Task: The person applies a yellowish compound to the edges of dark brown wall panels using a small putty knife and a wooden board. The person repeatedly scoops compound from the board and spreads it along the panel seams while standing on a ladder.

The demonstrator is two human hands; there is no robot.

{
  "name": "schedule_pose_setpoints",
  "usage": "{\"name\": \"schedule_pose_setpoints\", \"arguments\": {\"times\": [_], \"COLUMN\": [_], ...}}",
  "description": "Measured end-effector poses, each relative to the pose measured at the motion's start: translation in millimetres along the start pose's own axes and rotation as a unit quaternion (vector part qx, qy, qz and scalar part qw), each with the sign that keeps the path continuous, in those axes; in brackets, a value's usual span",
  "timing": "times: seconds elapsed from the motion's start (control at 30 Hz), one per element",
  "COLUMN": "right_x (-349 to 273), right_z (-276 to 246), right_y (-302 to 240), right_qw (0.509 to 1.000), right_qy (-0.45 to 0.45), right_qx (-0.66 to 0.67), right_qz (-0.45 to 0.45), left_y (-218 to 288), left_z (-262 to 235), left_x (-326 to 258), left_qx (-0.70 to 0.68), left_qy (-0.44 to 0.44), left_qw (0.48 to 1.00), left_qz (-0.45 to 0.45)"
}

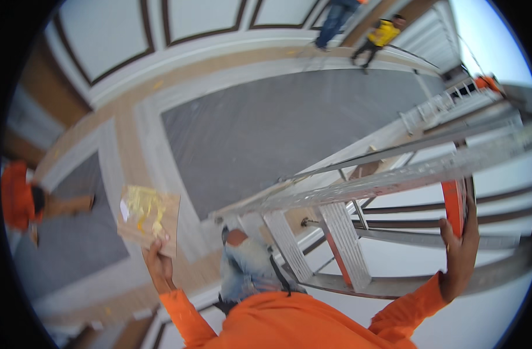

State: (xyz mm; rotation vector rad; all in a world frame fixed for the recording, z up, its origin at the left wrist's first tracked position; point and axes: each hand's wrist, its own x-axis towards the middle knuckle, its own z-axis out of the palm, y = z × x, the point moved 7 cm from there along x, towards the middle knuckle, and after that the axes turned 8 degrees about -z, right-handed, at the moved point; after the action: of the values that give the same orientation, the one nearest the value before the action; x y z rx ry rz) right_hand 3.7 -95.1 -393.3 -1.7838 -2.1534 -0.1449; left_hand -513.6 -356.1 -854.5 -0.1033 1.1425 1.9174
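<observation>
My left hand (159, 262) pinches the lower edge of a thin wooden board (170, 218) and holds it out at the left. Wet yellow paste (142, 206) is smeared across its upper face, with a whitish patch at the left edge. At the right, my right hand (463, 244) grips an orange-edged step (453, 203) of a metal ladder, thumb on one side and fingers along the other. The ladder's pale, scuffed rail (394, 177) runs diagonally beside me. Lower steps (341, 244) show below the rail. The rail and steps are partly blurred.
Far below lies a floor with a grey panel (277, 128) bordered in pale strips. A person in orange (18, 198) is at the left; one in yellow (382, 34) walks near the far wall. Dark-framed white wall panels (202, 20) line the back.
</observation>
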Motion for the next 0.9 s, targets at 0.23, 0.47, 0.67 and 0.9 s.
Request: {"name": "schedule_pose_setpoints", "arguments": {"times": [0.23, 0.47, 0.67, 0.9], "right_x": [4, -8, -8, -8], "right_z": [0, -8, -9, -7], "right_y": [-18, -15, -6, -1], "right_qw": [0.999, 0.999, 0.999, 0.999], "right_qy": [0.027, 0.049, 0.042, 0.038], "right_qx": [0.028, -0.010, -0.012, -0.016], "right_qz": [0.031, 0.013, -0.003, -0.021], "left_y": [-50, -28, -26, -51], "left_z": [69, 112, 52, -14], "left_x": [89, 49, 15, -2], "left_qx": [-0.024, -0.021, -0.006, 0.005], "left_qy": [-0.136, -0.216, -0.179, -0.131], "left_qw": [0.990, 0.975, 0.984, 0.989], "left_qz": [-0.013, -0.037, -0.016, -0.072]}}
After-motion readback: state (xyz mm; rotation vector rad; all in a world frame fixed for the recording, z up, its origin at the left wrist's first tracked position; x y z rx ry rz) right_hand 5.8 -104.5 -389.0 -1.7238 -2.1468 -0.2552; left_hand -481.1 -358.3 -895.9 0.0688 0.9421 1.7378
